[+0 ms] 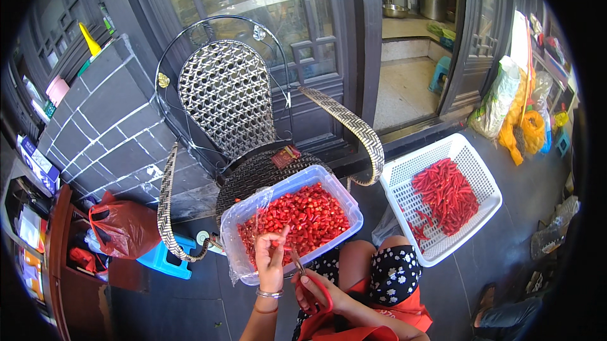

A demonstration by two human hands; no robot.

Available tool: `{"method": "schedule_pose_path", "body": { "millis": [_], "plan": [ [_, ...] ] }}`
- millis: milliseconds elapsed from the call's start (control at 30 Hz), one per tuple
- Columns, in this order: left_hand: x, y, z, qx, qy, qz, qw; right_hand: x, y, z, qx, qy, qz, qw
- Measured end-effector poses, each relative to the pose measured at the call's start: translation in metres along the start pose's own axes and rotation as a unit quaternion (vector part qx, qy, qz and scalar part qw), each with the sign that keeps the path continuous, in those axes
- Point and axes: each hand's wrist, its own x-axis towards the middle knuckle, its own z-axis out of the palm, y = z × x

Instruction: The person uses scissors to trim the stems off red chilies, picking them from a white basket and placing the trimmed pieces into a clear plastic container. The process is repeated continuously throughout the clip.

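My left hand [270,255] is over the near edge of a clear plastic tub [354,208], with a red chili pepper [280,246] pinched between its fingers. The tub holds many cut red chili pieces [313,213] and rests partly on the seat of a woven chair. Just right of it, my right hand [315,291] grips red-handled scissors [326,293], whose blades point up toward the left hand. Whether the blades are apart is hard to tell. To the right, a white perforated plastic basket [488,175] holds a heap of whole red chilies [446,194].
The woven armchair [225,89] stands ahead, a small red packet [285,156] on its seat. At left are a blue stool [170,258], a red plastic bag [125,227] and a tiled block [109,122]. Filled bags [502,99] stand at right; another person's leg [510,312] shows lower right.
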Motion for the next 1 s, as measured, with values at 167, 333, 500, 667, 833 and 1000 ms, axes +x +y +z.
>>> {"method": "schedule_pose_path", "body": {
  "millis": [167, 333, 500, 667, 833, 1000],
  "plan": [
    [-0.001, 0.012, -0.008, 0.206, -0.034, 0.006, 0.978, 0.002, -0.001, -0.007, -0.072, 0.030, -0.022, 0.997],
    [-0.001, 0.023, -0.013, 0.283, -0.058, -0.052, 0.956, -0.001, -0.003, -0.005, -0.040, 0.051, -0.006, 0.998],
    [-0.006, 0.026, -0.006, 0.340, -0.092, -0.014, 0.936, 0.002, -0.001, -0.006, 0.036, 0.029, -0.002, 0.999],
    [-0.005, 0.022, -0.003, 0.356, -0.053, -0.024, 0.933, 0.002, -0.002, -0.008, -0.012, 0.034, 0.013, 0.999],
    [-0.002, 0.020, -0.001, 0.369, -0.018, -0.014, 0.929, -0.001, -0.002, 0.000, 0.014, 0.051, 0.003, 0.999],
    [-0.003, 0.025, 0.000, 0.351, -0.101, 0.022, 0.931, 0.004, 0.001, -0.006, 0.002, 0.052, 0.021, 0.998]
  ]
}}
